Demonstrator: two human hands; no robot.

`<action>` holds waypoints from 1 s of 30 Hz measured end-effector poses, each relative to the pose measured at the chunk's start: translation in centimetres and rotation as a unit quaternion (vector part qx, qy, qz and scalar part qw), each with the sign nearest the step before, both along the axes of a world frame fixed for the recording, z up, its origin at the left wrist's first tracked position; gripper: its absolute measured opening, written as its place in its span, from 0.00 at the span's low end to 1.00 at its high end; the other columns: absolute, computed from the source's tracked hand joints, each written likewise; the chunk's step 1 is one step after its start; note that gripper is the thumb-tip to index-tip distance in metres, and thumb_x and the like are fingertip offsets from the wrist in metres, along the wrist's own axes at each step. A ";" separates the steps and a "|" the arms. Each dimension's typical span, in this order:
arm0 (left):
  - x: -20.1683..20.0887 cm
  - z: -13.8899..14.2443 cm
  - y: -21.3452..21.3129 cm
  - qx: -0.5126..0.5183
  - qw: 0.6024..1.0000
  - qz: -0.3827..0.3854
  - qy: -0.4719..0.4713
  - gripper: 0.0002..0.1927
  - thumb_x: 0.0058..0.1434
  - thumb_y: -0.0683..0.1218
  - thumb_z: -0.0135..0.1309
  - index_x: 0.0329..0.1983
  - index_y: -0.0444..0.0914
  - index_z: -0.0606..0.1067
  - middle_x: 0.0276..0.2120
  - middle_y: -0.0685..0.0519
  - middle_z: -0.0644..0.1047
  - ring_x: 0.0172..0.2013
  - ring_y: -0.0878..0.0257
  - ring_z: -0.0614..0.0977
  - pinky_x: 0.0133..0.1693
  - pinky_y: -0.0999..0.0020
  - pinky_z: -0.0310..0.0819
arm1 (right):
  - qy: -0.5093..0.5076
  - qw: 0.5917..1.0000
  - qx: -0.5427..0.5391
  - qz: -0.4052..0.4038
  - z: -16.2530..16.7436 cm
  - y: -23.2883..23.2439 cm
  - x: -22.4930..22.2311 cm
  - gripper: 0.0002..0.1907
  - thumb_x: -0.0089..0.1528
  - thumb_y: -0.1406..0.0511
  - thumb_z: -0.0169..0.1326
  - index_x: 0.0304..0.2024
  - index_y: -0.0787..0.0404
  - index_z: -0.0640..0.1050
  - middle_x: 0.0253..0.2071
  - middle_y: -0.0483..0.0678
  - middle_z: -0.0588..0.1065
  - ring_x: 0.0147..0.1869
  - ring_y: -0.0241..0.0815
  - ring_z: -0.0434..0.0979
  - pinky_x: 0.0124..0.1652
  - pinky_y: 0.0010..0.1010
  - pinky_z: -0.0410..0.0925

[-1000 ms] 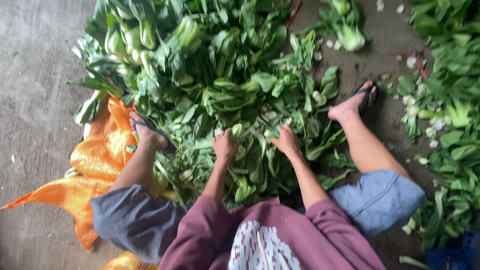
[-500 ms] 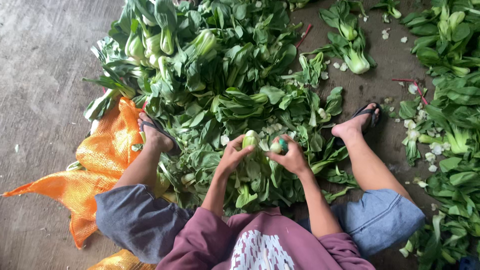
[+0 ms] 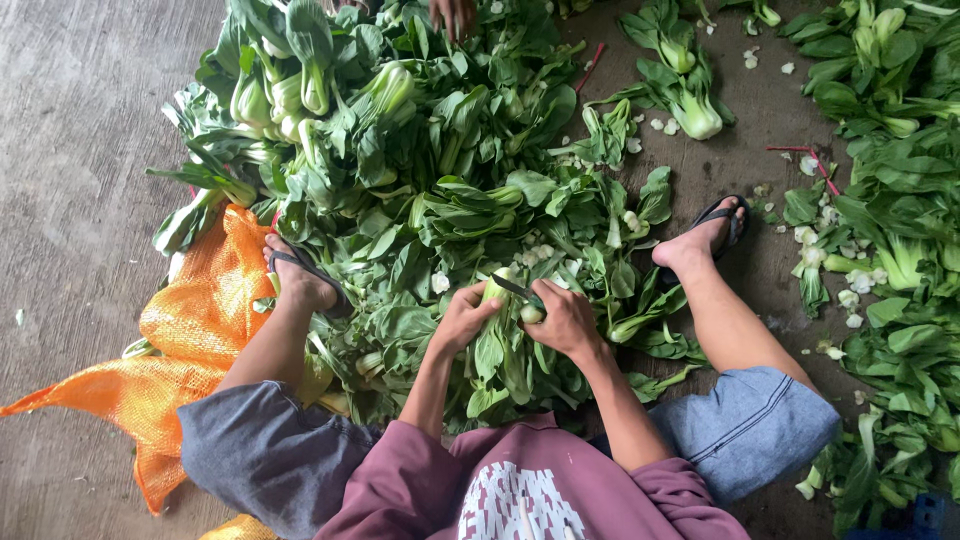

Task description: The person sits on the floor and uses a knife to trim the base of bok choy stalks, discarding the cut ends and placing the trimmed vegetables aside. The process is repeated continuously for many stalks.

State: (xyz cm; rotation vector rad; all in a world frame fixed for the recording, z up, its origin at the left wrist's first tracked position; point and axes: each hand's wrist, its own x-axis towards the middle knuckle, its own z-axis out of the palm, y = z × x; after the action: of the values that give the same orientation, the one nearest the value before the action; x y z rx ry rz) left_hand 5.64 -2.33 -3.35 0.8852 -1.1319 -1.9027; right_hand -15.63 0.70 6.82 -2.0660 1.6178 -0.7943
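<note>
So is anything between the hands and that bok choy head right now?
Nothing visible. The left hand grips the bok choy head, and the right hand holds a knife against its stem end.

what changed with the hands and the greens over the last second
Both hands rose from the pile. The left hand now grips a leafy green bok choy it lifted, and the right hand holds a dark-bladed knife across its pale base. The big heap of green bok choy, orange mesh sack and sandalled feet stayed put.
</note>
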 end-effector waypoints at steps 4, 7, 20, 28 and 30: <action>-0.3 -0.7 0.2 0.022 0.999 -0.023 -0.010 0.18 0.66 0.49 0.59 0.54 0.32 0.79 0.40 0.58 0.81 0.39 0.72 0.77 0.42 0.75 0.73 | -0.001 1.000 -0.019 0.014 -1.0 0.2 0.0 0.16 0.49 0.63 0.63 0.35 0.60 0.71 0.31 0.52 0.76 0.32 0.59 0.79 0.29 0.47 0.71; 0.2 -1.3 0.2 0.008 0.998 -0.050 -0.028 0.18 0.68 0.49 0.59 0.51 0.30 0.79 0.39 0.59 0.81 0.38 0.72 0.76 0.42 0.73 0.73 | 0.001 0.999 -0.024 0.039 -2.6 0.3 -0.8 0.17 0.49 0.62 0.63 0.35 0.60 0.71 0.31 0.52 0.76 0.32 0.57 0.79 0.30 0.46 0.72; -1.3 3.1 -0.5 -0.121 0.986 -0.029 -0.112 0.20 0.69 0.50 0.54 0.60 0.37 0.76 0.50 0.54 0.79 0.49 0.67 0.78 0.53 0.66 0.71 | -0.502 0.808 0.306 -0.048 -8.2 0.2 -3.4 0.31 0.53 0.51 0.68 0.50 0.62 0.76 0.50 0.48 0.80 0.56 0.39 0.82 0.57 0.31 0.74; 1.4 6.8 -1.9 -0.375 0.811 0.066 -0.444 0.08 0.55 0.49 0.67 0.37 0.45 0.86 0.29 0.51 0.82 0.33 0.55 0.79 0.35 0.56 0.72 | -0.282 0.910 0.304 0.027 -6.9 -0.7 -4.0 0.24 0.52 0.52 0.67 0.42 0.62 0.83 0.38 0.46 0.82 0.39 0.35 0.81 0.42 0.28 0.74; 1.1 7.3 -1.9 -0.395 0.785 0.102 -0.466 0.07 0.53 0.44 0.64 0.35 0.46 0.86 0.29 0.52 0.81 0.33 0.57 0.79 0.36 0.56 0.72 | -0.286 0.906 0.310 0.019 -8.1 -0.8 -4.3 0.24 0.52 0.53 0.67 0.43 0.62 0.83 0.38 0.46 0.82 0.39 0.35 0.81 0.43 0.28 0.74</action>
State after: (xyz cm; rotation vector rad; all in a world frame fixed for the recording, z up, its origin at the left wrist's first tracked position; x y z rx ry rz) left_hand 6.78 -4.22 3.99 1.3696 -2.0638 -0.5565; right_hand -19.90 -0.07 -1.23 -1.2561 1.2657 -0.6673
